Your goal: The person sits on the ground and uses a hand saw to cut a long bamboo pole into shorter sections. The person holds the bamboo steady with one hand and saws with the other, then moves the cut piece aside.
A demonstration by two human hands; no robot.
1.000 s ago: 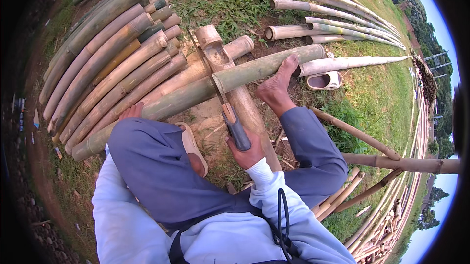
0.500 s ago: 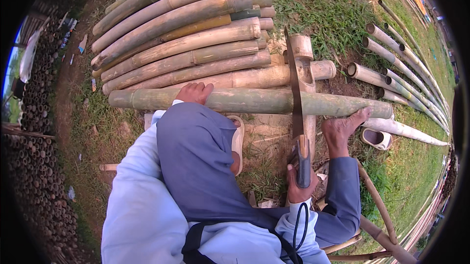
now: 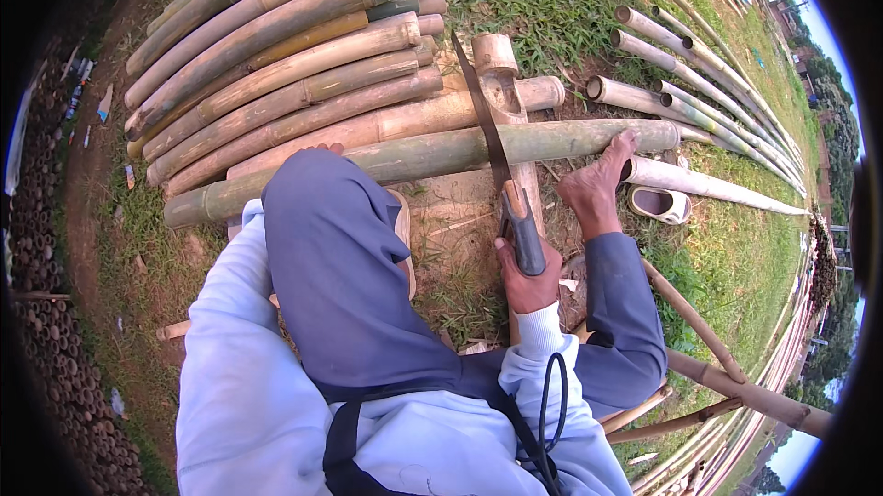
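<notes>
My right hand [image 3: 532, 280] is wrapped around the dark handle of a handsaw [image 3: 521, 237]. The saw's long blade [image 3: 482, 114] lies across a green bamboo pole [image 3: 423, 158], its tip pointing away from me. Most of my left hand [image 3: 331, 148] is hidden behind my raised knee; only a few fingers show, bent over the pole's far side left of the blade. Toward the right end of the pole my bare foot [image 3: 598, 182] presses on it. Under the pole, close to the blade, a notched bamboo support [image 3: 501, 91] crosses a lighter pole [image 3: 543, 92].
Cut bamboo lengths [image 3: 276, 45] lie in a stack at far left. Long poles [image 3: 699, 64] spread over the grass at right, with an off-white clog [image 3: 659, 205] nearby. A bamboo frame [image 3: 750, 393] stands at lower right. Many bamboo ends [image 3: 46, 349] are piled at far left.
The view has turned right, so the scene sits farther left. My right hand has pushed the saw forward across the pole. My knee now covers most of my left hand.
</notes>
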